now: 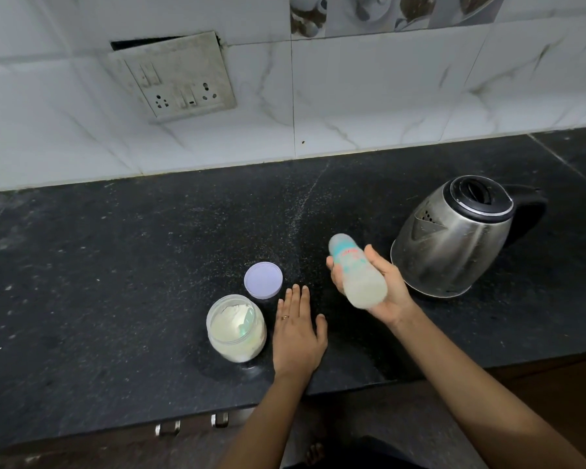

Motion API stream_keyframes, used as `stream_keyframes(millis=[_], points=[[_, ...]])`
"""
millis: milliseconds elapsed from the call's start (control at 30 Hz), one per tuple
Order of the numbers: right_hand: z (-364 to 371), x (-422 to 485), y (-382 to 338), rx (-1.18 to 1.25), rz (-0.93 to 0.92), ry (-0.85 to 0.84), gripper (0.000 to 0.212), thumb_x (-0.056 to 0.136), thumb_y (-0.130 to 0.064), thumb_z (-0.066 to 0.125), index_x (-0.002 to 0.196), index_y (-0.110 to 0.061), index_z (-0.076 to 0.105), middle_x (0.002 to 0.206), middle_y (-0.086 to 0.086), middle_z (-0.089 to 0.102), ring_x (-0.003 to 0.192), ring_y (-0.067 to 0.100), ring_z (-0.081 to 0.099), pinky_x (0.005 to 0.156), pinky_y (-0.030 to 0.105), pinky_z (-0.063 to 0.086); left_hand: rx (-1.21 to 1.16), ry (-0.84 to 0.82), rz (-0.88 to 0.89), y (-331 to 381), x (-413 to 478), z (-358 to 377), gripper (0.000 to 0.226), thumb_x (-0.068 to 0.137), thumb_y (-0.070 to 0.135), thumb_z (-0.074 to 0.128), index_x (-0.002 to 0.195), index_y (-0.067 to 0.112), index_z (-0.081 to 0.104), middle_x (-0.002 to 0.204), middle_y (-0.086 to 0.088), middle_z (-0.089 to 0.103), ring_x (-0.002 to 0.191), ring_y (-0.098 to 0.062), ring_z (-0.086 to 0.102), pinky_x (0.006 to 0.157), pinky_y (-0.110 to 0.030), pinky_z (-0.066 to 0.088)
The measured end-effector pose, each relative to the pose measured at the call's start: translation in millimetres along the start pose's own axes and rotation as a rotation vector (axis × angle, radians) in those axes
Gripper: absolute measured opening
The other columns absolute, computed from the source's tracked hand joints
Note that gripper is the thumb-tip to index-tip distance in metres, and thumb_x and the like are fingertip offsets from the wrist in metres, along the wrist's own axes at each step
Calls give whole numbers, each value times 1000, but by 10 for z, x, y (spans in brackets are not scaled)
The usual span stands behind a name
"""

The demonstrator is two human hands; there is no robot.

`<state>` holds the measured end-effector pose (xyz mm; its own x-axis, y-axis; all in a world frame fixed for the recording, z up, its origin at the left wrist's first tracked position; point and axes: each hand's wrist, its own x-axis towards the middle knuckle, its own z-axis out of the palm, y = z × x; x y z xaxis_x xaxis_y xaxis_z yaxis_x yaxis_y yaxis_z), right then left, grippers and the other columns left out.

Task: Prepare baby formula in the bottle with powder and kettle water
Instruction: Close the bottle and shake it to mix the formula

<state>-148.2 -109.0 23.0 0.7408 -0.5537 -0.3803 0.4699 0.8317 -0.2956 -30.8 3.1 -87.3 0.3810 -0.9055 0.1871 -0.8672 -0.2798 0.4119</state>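
We grasp the tilted bottle of milky liquid in our right hand, our left hand flat and released beside the open powder jar.

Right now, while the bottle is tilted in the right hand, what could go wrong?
The bottle is tilted in the right hand with milky liquid inside; its top is blurred, so a loose top might leak. The powder jar stands open just beside the left hand, its lid apart on the counter; a nudge could spill it. The kettle stands close to the right hand; if hot, it could burn.
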Motion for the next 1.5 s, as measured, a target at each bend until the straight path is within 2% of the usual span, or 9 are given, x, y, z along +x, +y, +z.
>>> stream_keyframes(millis=[167, 333, 467, 600, 833, 1100, 1233, 1367, 1500], points=[[46, -16, -8, -149, -115, 13, 74, 73, -27, 75, 132, 4, 44, 105, 26, 64, 89, 34, 68, 79, 46, 58, 13, 0, -14, 3, 2, 10, 61, 89, 37, 37, 141, 5, 44, 146, -15, 43, 138, -25, 37, 116, -33, 13], [112, -140, -14, -261, -52, -389, 87, 69, -12, 79, 142, -18, 31, 116, 26, 52, 91, 36, 59, 79, 47, 53, 27, 0, -8, -20, 12, 13, 62, 89, 38, 36, 141, 6, 44, 147, -14, 43, 138, -25, 36, 117, -34, 16], [87, -45, -52, -101, -77, -187, 102, 56, -14, 91, 141, -2, 35, 114, 26, 57, 95, 34, 64, 80, 48, 55, 15, -9, -15, -6, 3, 10, 62, 90, 38, 35, 142, 6, 43, 148, -14, 42, 139, -25, 35, 116, -33, 11], [-11, -97, -53, -273, -35, -290, 88, 74, -14, 76, 146, -17, 26, 120, 25, 54, 93, 36, 61, 84, 49, 52, 19, 0, -11, 11, 7, 10, 61, 89, 38, 36, 140, 5, 45, 146, -15, 44, 138, -25, 38, 116, -33, 13], [-99, -27, 18, -90, -21, -20, 98, 48, -13, 92, 134, 0, 45, 113, 24, 61, 90, 31, 66, 71, 43, 58, 26, 1, -21, 12, 0, 10, 62, 90, 39, 34, 142, 7, 43, 148, -13, 41, 139, -24, 34, 117, -33, 13], [-122, -47, 11, -96, -50, 6, 93, 48, -12, 93, 127, 2, 48, 112, 30, 60, 97, 36, 65, 79, 51, 56, 28, -4, -18, 19, 1, 5, 62, 90, 39, 33, 143, 6, 43, 149, -13, 40, 140, -24, 33, 117, -32, 11], [-41, -22, -27, -18, -142, 99, 59, 64, -16, 84, 111, 3, 54, 105, 26, 59, 97, 35, 61, 75, 55, 56, 25, -12, -28, 15, 10, 16, 62, 90, 39, 33, 143, 7, 42, 149, -13, 40, 140, -24, 34, 117, -34, 13], [-179, -114, -46, -7, -11, -89, 86, 72, -12, 79, 141, -2, 29, 119, 29, 55, 100, 38, 62, 88, 56, 51, 18, -17, -21, 18, 7, -1, 62, 90, 39, 34, 142, 6, 43, 148, -14, 41, 139, -24, 35, 116, -33, 11], [-198, -44, -69, -10, -106, -16, 79, 62, -8, 82, 130, 0, 43, 106, 27, 58, 91, 36, 66, 75, 51, 56, 27, -13, -22, 13, 10, 12, 62, 90, 38, 35, 141, 5, 44, 147, -15, 42, 139, -25, 36, 115, -34, 13]])
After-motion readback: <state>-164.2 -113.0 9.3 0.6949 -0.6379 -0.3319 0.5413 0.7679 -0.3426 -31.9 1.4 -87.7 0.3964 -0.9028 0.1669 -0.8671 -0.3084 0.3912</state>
